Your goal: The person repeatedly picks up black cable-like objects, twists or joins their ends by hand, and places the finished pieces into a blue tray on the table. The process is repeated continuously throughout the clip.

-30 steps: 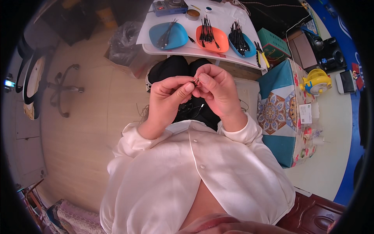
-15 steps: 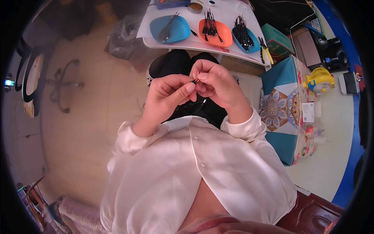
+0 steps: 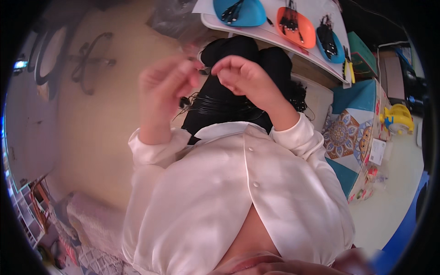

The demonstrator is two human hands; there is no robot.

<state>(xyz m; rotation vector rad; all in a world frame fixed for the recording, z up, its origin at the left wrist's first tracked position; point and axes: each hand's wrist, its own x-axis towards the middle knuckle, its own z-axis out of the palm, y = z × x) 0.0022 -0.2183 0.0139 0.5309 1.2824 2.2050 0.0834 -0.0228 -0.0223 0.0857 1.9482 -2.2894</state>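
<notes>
Both hands pinch a small dark cable end (image 3: 204, 70): left hand (image 3: 167, 85) blurred, right hand (image 3: 240, 75) grip closed; keep fingertips close, steady.

**Colours and patterns at the desk**

The shirt (image 3: 238, 192) is a pale cream satin with small white buttons. Below the hands lies a bundle of black cables (image 3: 229, 103) on black trousers. On the white table (image 3: 275, 34) sit three trays: a blue tray (image 3: 240, 11), an orange tray (image 3: 297, 27) and a second blue tray (image 3: 331, 43) (each holding black cable pieces). The box (image 3: 350, 133) is teal with an orange-and-white mandala pattern. A yellow fan (image 3: 398, 118) stands on the pale floor (image 3: 91, 133).
</notes>
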